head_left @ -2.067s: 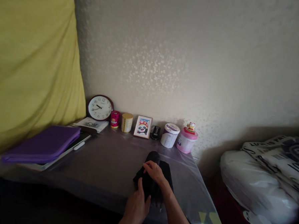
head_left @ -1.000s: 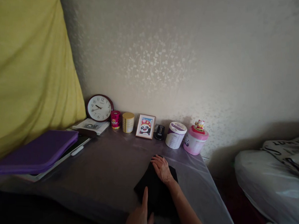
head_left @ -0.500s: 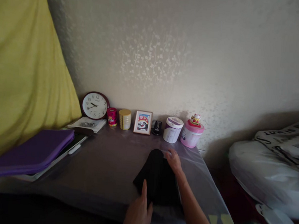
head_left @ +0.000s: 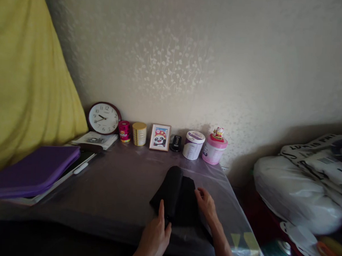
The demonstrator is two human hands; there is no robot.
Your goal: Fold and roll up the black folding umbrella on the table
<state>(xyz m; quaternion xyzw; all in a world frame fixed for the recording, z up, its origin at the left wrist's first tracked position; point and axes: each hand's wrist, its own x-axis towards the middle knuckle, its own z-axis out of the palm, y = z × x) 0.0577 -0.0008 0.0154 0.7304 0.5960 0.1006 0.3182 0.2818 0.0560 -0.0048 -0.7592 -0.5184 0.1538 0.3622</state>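
Black fabric bundle [head_left: 172, 189]: located on the near right part of the table [head_left: 119, 186], a rounded roll on its left side and a flat panel on its right. Left hand [head_left: 154, 234]: positioned at the near end of the bundle, index finger extended onto the fabric, thumb beside the near end of the roll; the remaining fingers are hidden, so its grasp cannot be told. Right hand [head_left: 207, 204]: positioned at the right edge of the flat panel, fingers bent, fingertips at the fabric; whether they pinch it cannot be told. Far edge of the table, left to right: round clock [head_left: 104, 118], magenta can [head_left: 124, 131], yellow-lidded can [head_left: 139, 134], framed panda picture [head_left: 160, 137], small black device [head_left: 176, 143], white tub [head_left: 193, 146], pink-lidded tub [head_left: 213, 151] carrying a figurine [head_left: 218, 133]. Purple folder [head_left: 34, 168]: left side, well apart from both hands.
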